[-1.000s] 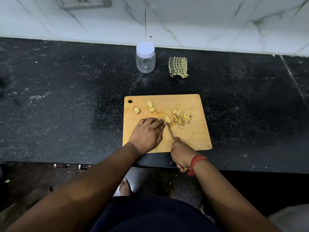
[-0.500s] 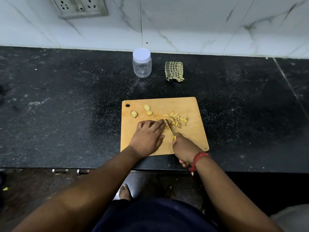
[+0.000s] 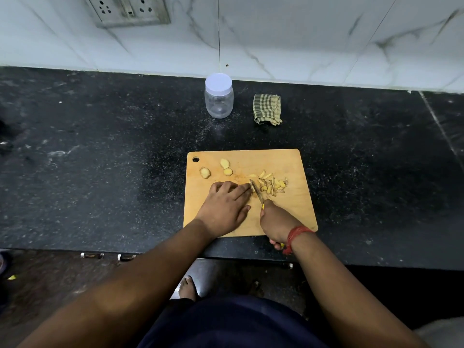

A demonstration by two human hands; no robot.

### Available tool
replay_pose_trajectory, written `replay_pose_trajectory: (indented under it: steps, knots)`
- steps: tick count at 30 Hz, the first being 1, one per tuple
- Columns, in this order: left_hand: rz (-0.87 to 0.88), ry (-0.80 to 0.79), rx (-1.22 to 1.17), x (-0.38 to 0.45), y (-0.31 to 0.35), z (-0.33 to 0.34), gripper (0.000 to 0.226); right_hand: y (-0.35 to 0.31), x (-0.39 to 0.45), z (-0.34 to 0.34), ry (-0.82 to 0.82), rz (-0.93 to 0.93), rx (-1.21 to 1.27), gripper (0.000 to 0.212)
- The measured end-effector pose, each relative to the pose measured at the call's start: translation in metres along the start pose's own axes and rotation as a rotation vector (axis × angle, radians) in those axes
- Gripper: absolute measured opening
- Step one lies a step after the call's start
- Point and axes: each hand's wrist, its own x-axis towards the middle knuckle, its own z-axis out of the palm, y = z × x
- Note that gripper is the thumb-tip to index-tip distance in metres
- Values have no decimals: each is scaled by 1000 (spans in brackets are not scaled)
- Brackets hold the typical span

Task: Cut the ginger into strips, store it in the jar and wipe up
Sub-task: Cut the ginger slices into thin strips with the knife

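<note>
Strips (image 3: 272,185) piled; three chunks (image 3: 205,172) uncut; jar (image 3: 219,96) lidded; right hand (image 3: 276,221) grips knife (image 3: 256,191), left hand (image 3: 226,207) flat

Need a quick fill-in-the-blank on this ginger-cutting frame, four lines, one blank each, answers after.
1. The right hand grips a ____ whose blade lies beside the cut strips.
2. The jar stands with its white lid ____.
3. The checked cloth lies to the ____ of the jar.
4. The uncut ginger pieces lie on the wooden ____, near its hanging hole, beyond the left hand.

Answers: knife; on; right; cutting board
</note>
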Motion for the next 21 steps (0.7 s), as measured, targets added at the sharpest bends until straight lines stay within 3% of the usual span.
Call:
replay_pose_trajectory:
  steps: [7,10,21]
  knots:
    - [37,-83,114,3,-1,-7,58,1,3,1,-51,19,18,41]
    - [31,-82,131,2,0,-7,59,2,1,0,-58,27,49,30]
    - [53,-69,135,4,-1,-4,60,4,-2,0,-92,59,45,23]
